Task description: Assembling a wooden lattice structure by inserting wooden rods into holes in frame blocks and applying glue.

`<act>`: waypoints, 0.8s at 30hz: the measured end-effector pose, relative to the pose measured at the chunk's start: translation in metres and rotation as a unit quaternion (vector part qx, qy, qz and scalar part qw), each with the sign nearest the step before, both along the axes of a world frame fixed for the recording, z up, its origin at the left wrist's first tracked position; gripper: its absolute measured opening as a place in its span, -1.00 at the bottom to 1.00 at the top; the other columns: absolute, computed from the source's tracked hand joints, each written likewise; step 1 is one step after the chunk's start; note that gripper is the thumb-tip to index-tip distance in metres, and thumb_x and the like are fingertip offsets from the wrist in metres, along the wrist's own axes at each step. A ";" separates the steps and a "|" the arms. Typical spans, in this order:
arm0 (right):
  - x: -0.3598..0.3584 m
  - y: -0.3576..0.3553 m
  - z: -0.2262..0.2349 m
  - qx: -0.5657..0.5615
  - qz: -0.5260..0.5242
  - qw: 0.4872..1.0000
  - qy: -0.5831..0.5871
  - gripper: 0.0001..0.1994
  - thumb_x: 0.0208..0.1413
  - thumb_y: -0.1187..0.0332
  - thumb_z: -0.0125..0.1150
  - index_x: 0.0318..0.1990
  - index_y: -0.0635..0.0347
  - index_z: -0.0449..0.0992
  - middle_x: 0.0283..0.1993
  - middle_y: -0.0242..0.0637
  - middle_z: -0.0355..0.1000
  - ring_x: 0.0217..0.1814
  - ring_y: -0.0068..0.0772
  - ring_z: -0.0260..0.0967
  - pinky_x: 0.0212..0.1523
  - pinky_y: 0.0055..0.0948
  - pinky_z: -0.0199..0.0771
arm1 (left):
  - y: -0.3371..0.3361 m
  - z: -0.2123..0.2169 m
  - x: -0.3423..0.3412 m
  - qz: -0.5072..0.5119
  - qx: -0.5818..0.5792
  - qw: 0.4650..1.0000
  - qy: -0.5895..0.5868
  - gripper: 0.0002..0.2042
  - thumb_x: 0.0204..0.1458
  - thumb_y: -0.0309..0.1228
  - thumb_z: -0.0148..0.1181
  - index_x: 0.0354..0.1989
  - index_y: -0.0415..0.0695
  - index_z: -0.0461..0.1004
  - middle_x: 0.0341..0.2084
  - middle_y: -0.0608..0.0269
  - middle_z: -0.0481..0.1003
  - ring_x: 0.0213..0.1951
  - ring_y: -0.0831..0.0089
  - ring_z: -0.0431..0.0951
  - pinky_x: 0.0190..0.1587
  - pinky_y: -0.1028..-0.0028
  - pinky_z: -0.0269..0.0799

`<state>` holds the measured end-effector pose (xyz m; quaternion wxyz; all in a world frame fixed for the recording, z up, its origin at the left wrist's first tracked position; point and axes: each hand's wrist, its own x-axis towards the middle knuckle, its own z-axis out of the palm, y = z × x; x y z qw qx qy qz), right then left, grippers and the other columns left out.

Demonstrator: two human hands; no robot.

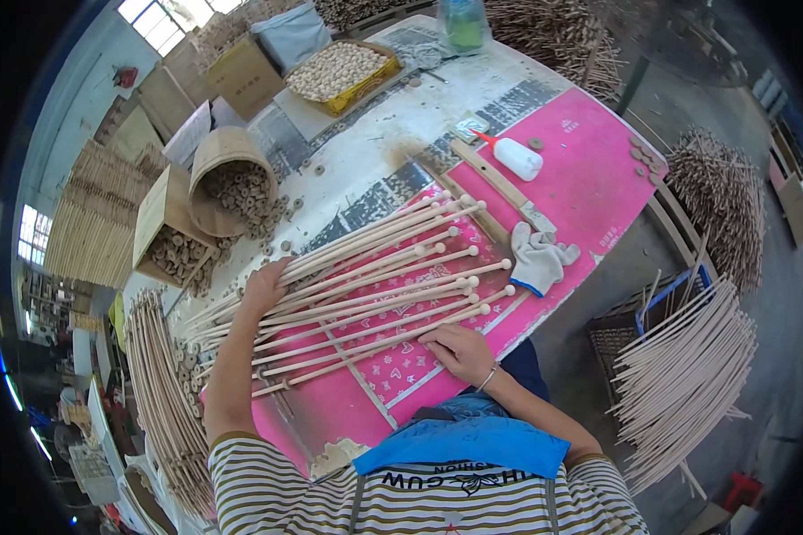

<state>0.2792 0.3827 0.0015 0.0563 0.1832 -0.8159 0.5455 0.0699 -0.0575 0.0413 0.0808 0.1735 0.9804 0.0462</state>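
A white glove [541,260] with a blue cuff lies near me, not far from a red-tipped white bottle [517,160] on its side. Across the table [509,76] sit a yellow crate [348,102] of pale balls [335,69] and a tipped wooden tub [227,146] spilling brown rings [246,194]. Daylight fills the window [156,27].

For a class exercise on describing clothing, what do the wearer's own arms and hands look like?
Left hand and right hand are ungloved. A thin, pale band circles the right wrist. Left sleeve and right sleeve are short, striped white and olive-brown.
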 end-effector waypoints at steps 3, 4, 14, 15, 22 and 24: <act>0.001 0.002 0.005 0.036 -0.006 0.999 -0.010 -0.84 0.25 0.42 0.28 -0.06 0.15 0.67 -0.16 -0.20 0.61 -0.11 -0.11 0.60 -0.13 -0.23 0.61 | 0.009 0.003 -0.009 0.041 -0.002 0.999 -0.030 -0.29 0.07 -0.41 0.35 0.45 0.28 0.32 0.19 0.05 0.56 0.26 -0.02 0.51 0.28 -0.05 0.42; 0.002 0.002 0.009 0.037 -0.006 0.999 -0.013 -0.85 0.24 0.43 0.29 -0.08 0.16 0.67 -0.17 -0.20 0.61 -0.13 -0.10 0.60 -0.16 -0.22 0.61 | 0.006 0.000 -0.013 0.050 -0.001 0.998 -0.025 -0.29 0.09 -0.41 0.35 0.47 0.30 0.31 0.21 0.05 0.55 0.28 -0.02 0.50 0.30 -0.07 0.40; -0.006 -0.002 0.018 0.045 -0.018 0.999 -0.013 -0.83 0.17 0.55 0.33 -0.10 0.21 0.70 -0.34 -0.20 0.57 -0.36 -0.23 0.56 -0.36 -0.34 0.50 | -0.016 -0.018 -0.082 0.049 0.027 0.996 0.063 -0.25 0.09 -0.44 0.31 0.49 0.25 0.18 0.07 -0.07 0.59 0.13 -0.11 0.57 0.18 -0.02 0.50; -0.007 -0.001 0.018 0.044 -0.020 0.999 -0.017 -0.83 0.17 0.55 0.33 -0.10 0.21 0.70 -0.34 -0.20 0.57 -0.36 -0.23 0.56 -0.36 -0.34 0.50 | -0.013 -0.017 -0.089 0.074 0.007 0.996 0.046 -0.22 0.08 -0.46 0.32 0.50 0.25 0.17 0.09 -0.01 0.57 0.12 -0.13 0.57 0.18 -0.02 0.51; -0.004 -0.001 0.020 0.062 -0.023 0.997 -0.032 -0.83 0.16 0.51 0.34 -0.10 0.18 0.69 -0.31 -0.22 0.57 -0.29 -0.21 0.58 -0.33 -0.32 0.56 | 0.003 0.003 -0.075 0.073 -0.046 0.993 0.084 -0.08 0.04 -0.36 0.47 0.59 0.29 0.12 0.20 0.12 0.49 0.20 0.02 0.52 0.27 -0.04 0.35; -0.003 0.000 0.021 0.053 -0.025 0.997 -0.046 -0.83 0.17 0.51 0.34 -0.10 0.18 0.69 -0.30 -0.22 0.58 -0.29 -0.20 0.59 -0.32 -0.32 0.57 | -0.006 0.006 -0.069 0.055 -0.024 0.989 0.134 -0.06 0.03 -0.31 0.49 0.60 0.27 0.11 0.22 0.14 0.48 0.21 0.04 0.51 0.28 -0.03 0.32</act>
